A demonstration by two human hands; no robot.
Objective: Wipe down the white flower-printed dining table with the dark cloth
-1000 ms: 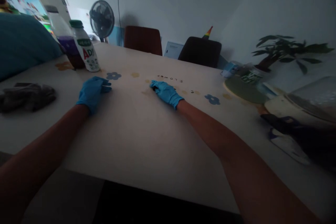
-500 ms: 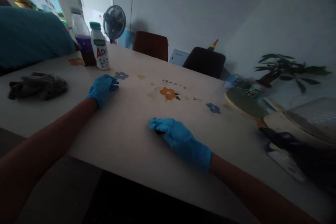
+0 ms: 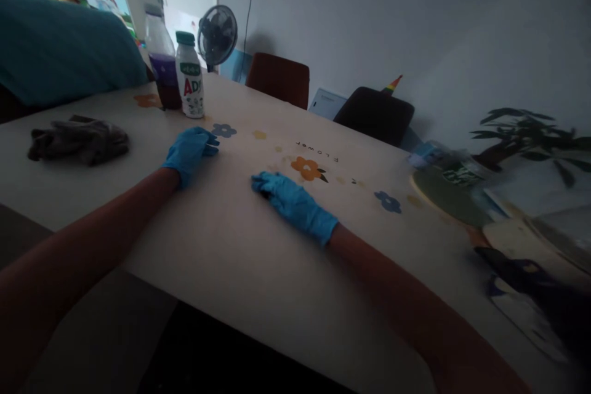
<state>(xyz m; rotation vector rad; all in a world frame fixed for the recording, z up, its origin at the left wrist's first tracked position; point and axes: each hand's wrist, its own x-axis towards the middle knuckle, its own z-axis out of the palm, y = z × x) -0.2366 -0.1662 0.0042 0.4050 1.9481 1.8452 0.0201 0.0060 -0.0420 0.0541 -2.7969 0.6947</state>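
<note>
Both of my hands wear blue gloves and are on a pale table [image 3: 221,240] printed with flowers. My left hand [image 3: 188,155] rests on the tabletop with fingers a little apart and nothing in it, near a blue printed flower. Lower and to the right, my right hand [image 3: 295,204] is pressed down with its fingers curled over something small and dark, mostly hidden beneath them. Left of my left hand lies a crumpled dark grey-brown cloth [image 3: 80,143]. Beyond that hand stand a white bottle with a green cap [image 3: 190,83] and a clear bottle of purple liquid [image 3: 165,77].
At the right are a round green mat [image 3: 443,197], a potted plant [image 3: 496,151], a pale pot-like container [image 3: 512,237] and a dark item [image 3: 530,271]. Chairs [image 3: 277,79] stand along the far edge, with a fan [image 3: 217,35] behind. A teal-covered chair back [image 3: 69,49] is at the left.
My right hand has slid across the table, away from me and to the left, closer to my left hand. My left hand stays at the same place on the table. The view has shifted slightly.
</note>
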